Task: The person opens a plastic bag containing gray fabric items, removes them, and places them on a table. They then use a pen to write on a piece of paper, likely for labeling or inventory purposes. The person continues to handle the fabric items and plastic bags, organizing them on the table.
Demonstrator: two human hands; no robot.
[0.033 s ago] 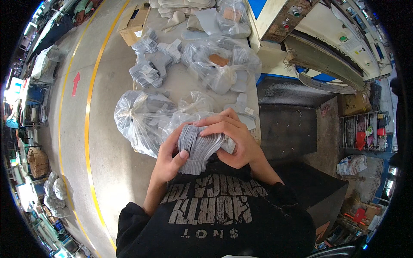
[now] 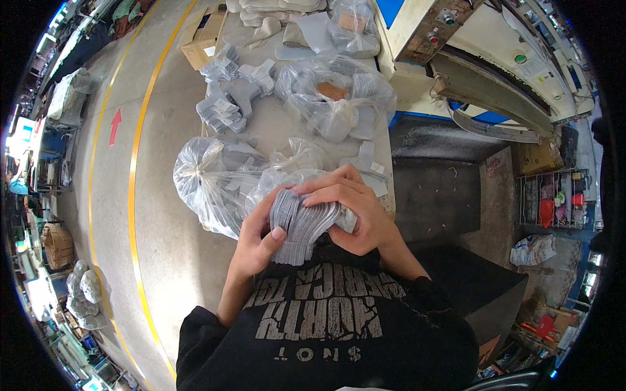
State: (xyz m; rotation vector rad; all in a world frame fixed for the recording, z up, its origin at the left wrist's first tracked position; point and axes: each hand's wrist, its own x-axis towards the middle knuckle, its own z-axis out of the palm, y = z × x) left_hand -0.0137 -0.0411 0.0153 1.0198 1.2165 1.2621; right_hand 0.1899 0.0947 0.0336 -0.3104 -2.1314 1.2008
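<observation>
While the left hand [image 2: 257, 242] and right hand [image 2: 357, 210] clasped the grey stack [image 2: 302, 225] by the near edge of the worktop [image 2: 274, 127], it seemed liable to splay — if either squeeze slackened.

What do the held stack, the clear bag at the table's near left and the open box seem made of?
Held stack: perhaps felt or foam, matte; the thin layers look soft.
Clear bag: apparently thin plastic film, glossy; see-through, with bright creases.
Open box: probably cardboard, dull; brown with flat sides.

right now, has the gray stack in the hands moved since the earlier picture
No, the gray stack shows no visible shift in any direction against the table.
</observation>
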